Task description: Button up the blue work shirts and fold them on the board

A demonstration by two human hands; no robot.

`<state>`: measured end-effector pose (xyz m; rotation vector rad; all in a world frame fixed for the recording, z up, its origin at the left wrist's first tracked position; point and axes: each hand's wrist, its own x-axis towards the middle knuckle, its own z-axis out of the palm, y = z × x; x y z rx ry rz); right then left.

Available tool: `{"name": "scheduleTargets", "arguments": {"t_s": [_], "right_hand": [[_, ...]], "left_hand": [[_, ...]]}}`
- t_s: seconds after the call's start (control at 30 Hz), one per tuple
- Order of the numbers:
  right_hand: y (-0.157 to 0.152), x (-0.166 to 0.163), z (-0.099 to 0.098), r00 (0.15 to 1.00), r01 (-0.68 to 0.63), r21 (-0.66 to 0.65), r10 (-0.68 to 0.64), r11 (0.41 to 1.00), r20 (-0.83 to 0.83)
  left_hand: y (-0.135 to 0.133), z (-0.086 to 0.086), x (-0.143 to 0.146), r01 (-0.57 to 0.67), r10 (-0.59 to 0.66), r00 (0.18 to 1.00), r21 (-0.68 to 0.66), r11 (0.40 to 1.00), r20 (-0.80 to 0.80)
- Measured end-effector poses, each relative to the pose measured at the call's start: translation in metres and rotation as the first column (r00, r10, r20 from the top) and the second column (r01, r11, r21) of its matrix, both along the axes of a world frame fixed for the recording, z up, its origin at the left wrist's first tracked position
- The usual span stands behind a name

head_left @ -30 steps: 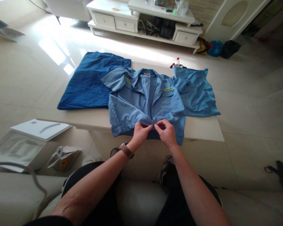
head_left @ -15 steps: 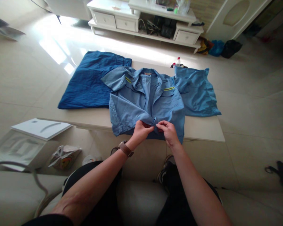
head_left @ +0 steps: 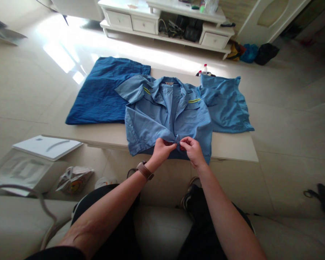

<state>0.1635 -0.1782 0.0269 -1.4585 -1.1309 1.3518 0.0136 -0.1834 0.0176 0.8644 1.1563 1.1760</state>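
Note:
A light blue short-sleeved work shirt (head_left: 189, 115) with yellow stripes above its chest pockets lies face up, its collar away from me and its front parted at the top. My left hand (head_left: 163, 148) pinches the bottom front edge, thumb on top. Close beside it, my right hand (head_left: 191, 148) pinches the opposite front edge between thumb and fingertips. The two edges meet between my hands; any button there is too small to make out. Under the shirt's left sleeve lies a darker blue folded garment (head_left: 97, 97). Another light blue garment (head_left: 230, 108) lies at the right.
The garments lie on a low, pale table (head_left: 233, 148). Behind it stand small bottles with red caps (head_left: 205, 68) and a white TV cabinet (head_left: 143, 25). On the floor at left are a white box (head_left: 47, 147) and a plastic bag (head_left: 74, 180).
My hands stay at the shirt's bottom front edge, with only a slight shift of the fingers. The garments lie as before.

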Motion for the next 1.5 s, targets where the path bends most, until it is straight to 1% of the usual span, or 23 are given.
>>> {"name": "scheduleTargets", "arguments": {"t_s": [0.13, 0.23, 0.33, 0.5, 0.57, 0.67, 0.83, 1.03, 1.13, 1.2, 1.3, 1.4, 1.43, 1.5], "right_hand": [[-0.003, 0.000, 0.003, 0.983, -0.051, 0.108, 0.030, 0.993, 0.184], [-0.006, -0.001, 0.007, 0.955, -0.105, 0.153, 0.057, 0.983, 0.290], [-0.008, -0.003, 0.009, 0.932, -0.140, 0.200, 0.061, 0.970, 0.356], [-0.008, -0.002, 0.012, 0.899, -0.228, 0.313, 0.076, 0.922, 0.430], [-0.007, 0.000, 0.012, 0.884, -0.256, 0.318, 0.088, 0.913, 0.458], [-0.007, 0.004, 0.011, 0.878, -0.269, 0.299, 0.106, 0.915, 0.466], [-0.007, 0.007, 0.012, 0.856, -0.304, 0.313, 0.114, 0.900, 0.504], [-0.006, 0.008, 0.014, 0.812, -0.379, 0.316, 0.148, 0.870, 0.564], [-0.006, 0.007, 0.012, 0.799, -0.418, 0.334, 0.168, 0.845, 0.577], [-0.007, 0.007, 0.010, 0.793, -0.432, 0.347, 0.166, 0.832, 0.587], [-0.008, 0.006, 0.009, 0.783, -0.428, 0.343, 0.154, 0.836, 0.603], [-0.007, 0.006, 0.011, 0.768, -0.433, 0.331, 0.150, 0.839, 0.623], [-0.007, 0.006, 0.012, 0.762, -0.442, 0.325, 0.157, 0.836, 0.629], [-0.008, 0.007, 0.013, 0.740, -0.482, 0.305, 0.195, 0.822, 0.644]], "left_hand": [[0.000, -0.004, -0.001, -0.021, 0.020, 0.999, -0.032, 0.999, -0.026], [0.001, -0.005, -0.001, -0.037, 0.036, 0.999, -0.052, 0.998, -0.018], [0.002, -0.006, 0.000, -0.039, 0.037, 0.999, -0.080, 0.996, -0.032], [0.003, -0.007, -0.001, 0.011, -0.014, 0.998, -0.050, 0.999, -0.058], [0.003, -0.007, -0.001, 0.034, -0.035, 0.999, -0.030, 0.999, -0.036], [0.004, -0.006, -0.001, 0.046, -0.046, 0.999, -0.002, 0.999, 0.004], [0.005, -0.003, -0.001, 0.019, -0.018, 0.999, -0.027, 0.999, 0.040], [0.004, -0.001, -0.002, 0.005, -0.004, 1.000, -0.033, 0.999, 0.021], [0.003, -0.002, -0.002, -0.011, 0.010, 1.000, -0.055, 0.998, -0.024], [0.003, -0.005, -0.002, -0.001, -0.001, 0.999, -0.049, 0.999, -0.033], [0.003, -0.008, 0.000, 0.005, -0.007, 0.999, -0.034, 0.999, -0.052], [0.001, -0.009, 0.001, -0.030, 0.019, 0.990, -0.076, 0.997, -0.140], [0.001, -0.009, 0.001, -0.021, 0.004, 0.987, -0.106, 0.994, -0.160], [0.001, -0.006, -0.002, -0.016, -0.015, 0.989, -0.208, 0.978, -0.147]]}}
